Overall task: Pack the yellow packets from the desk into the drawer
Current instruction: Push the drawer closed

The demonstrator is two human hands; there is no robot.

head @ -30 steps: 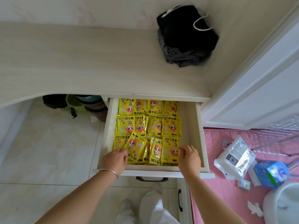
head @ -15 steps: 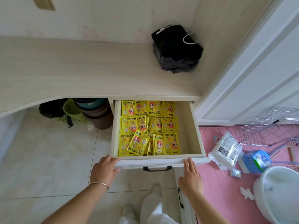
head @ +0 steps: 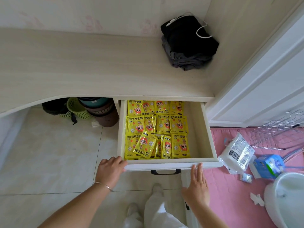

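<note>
Left hand (head: 110, 170): fingers loosely curled, fingertips against the left end of the drawer's (head: 207, 129) front panel, holding nothing. A thin bracelet (head: 103, 185) sits on that wrist. Right hand (head: 196, 188): flat, fingers straight and together, tips touching the lower edge of the front panel just right of the black handle (head: 165, 172). It grips nothing.

Drawer stands pulled out from under the surface (head: 82, 66). Yellow packets (head: 156, 129) lie inside, filling the left and middle of the drawer floor in roughly three rows. Most lie flat; one in the front row is tilted across its neighbours, and a couple beside it stand on edge. The right strip of the drawer floor is bare. No packets show on the surface.

On the surface, back right corner: a pile of dark clothing (head: 189, 45) with a white cord.

Under the surface, left of the drawer: a green basket (head: 77, 109) and stacked brown pots (head: 105, 114) on the tiled floor.

Right side: pink mat (head: 230, 186) with a white plastic bag (head: 236, 153), a blue box (head: 269, 165), a wire rack (head: 279, 130) and a white basin (head: 286, 198).

White trouser legs and shoes visible between the arms.
</note>
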